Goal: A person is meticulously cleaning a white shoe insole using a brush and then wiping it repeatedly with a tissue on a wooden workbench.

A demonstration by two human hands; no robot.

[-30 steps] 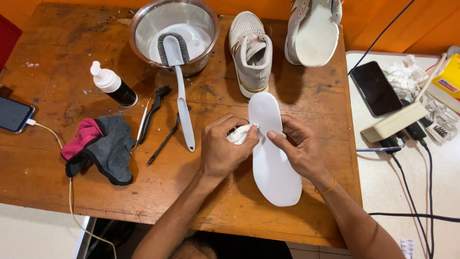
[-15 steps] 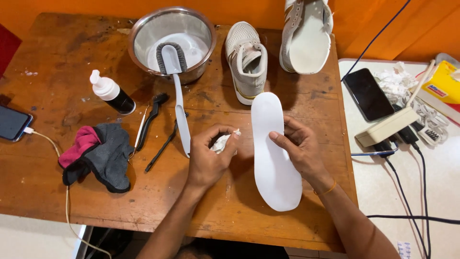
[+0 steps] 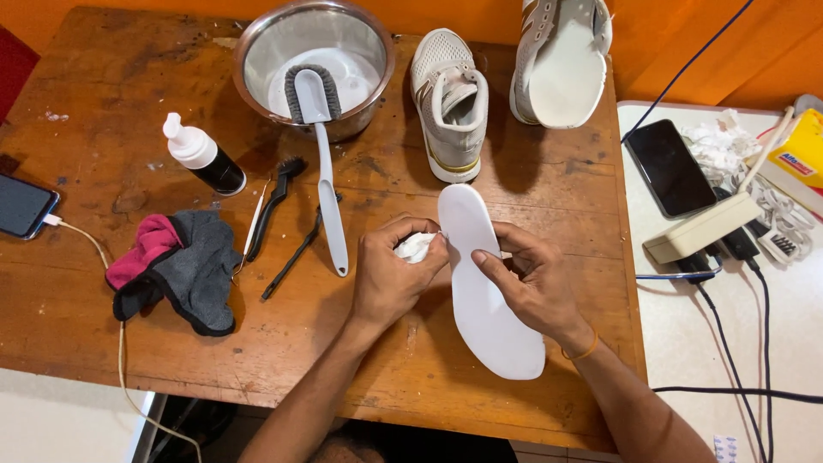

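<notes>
A flat white foam shoe insole (image 3: 484, 287) lies on the brown wooden table (image 3: 94, 111), between the two hands and running away from the person. The right hand (image 3: 527, 279) rests on its right edge, fingers spread and thumb pressing the surface flat. The left hand (image 3: 390, 270) is closed around a small crumpled white wad of tissue or cloth (image 3: 416, 247), which touches the insole's left edge near its far end.

Just beyond the insole's tip stands a grey-and-white sneaker (image 3: 450, 103), and further right a second matching sneaker (image 3: 561, 56) is tipped to show its pale sole. Just left of the left hand lies a long-handled white brush with dark bristles (image 3: 321, 146), its head propped in a round steel bowl (image 3: 313, 60) of milky water. Beside the handle lie two slim black detail brushes (image 3: 279, 210). Further left sit a small dark bottle with a white cap (image 3: 201, 154) and a grey-and-pink rag (image 3: 176, 266).
</notes>
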